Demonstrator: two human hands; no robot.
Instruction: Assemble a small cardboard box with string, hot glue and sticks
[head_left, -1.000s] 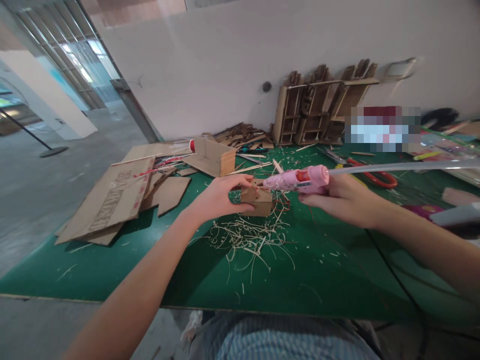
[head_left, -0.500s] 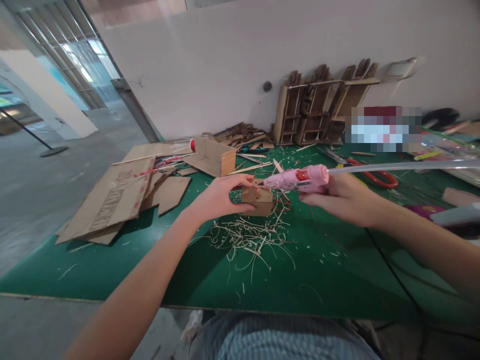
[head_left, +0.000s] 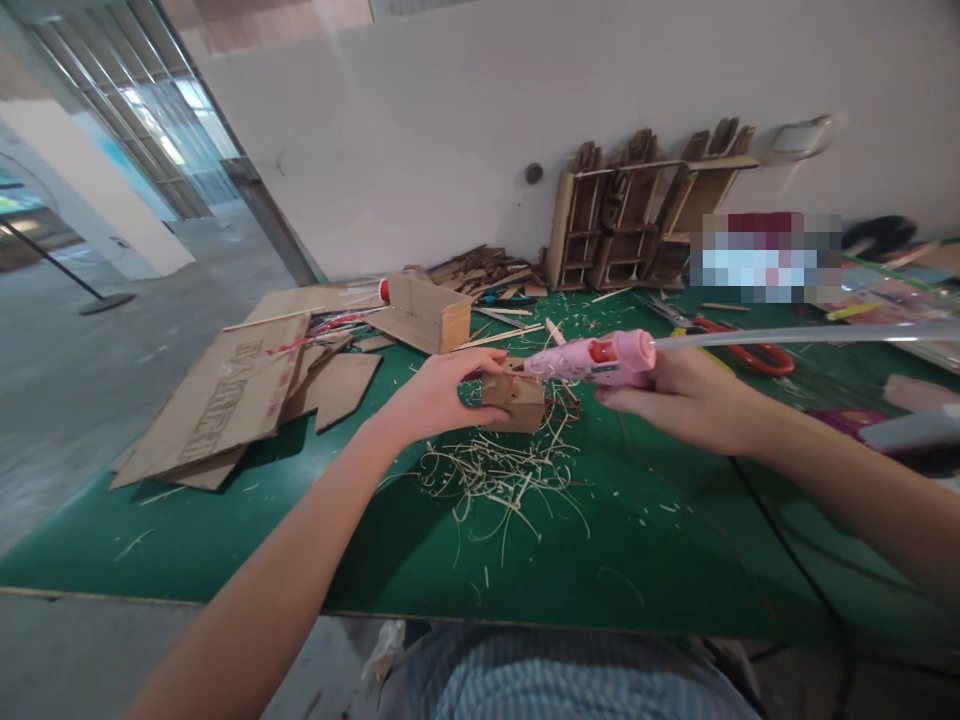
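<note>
My left hand [head_left: 450, 395] grips the left side of a small cardboard box [head_left: 517, 405], thumb in front and fingers over the top. My right hand [head_left: 679, 395] is wrapped round the handle of a pink glue gun [head_left: 592, 358], and a long clear glue stick [head_left: 795, 333] juts from its back. The gun's nozzle points left, at the top of the box; whether it touches cannot be told. Thin red wires [head_left: 566, 405] show at the box's right side. Pale curly shavings [head_left: 502, 470] lie in front of it on the green table [head_left: 525, 590].
Cardboard sheets [head_left: 225, 400] are stacked at the left. A folded cardboard piece [head_left: 420, 310] stands behind my left hand. Red-handled scissors [head_left: 750, 350] lie behind my right hand. Cardboard structures [head_left: 645, 215] lean on the wall. A black cable [head_left: 787, 545] runs over the table's right side.
</note>
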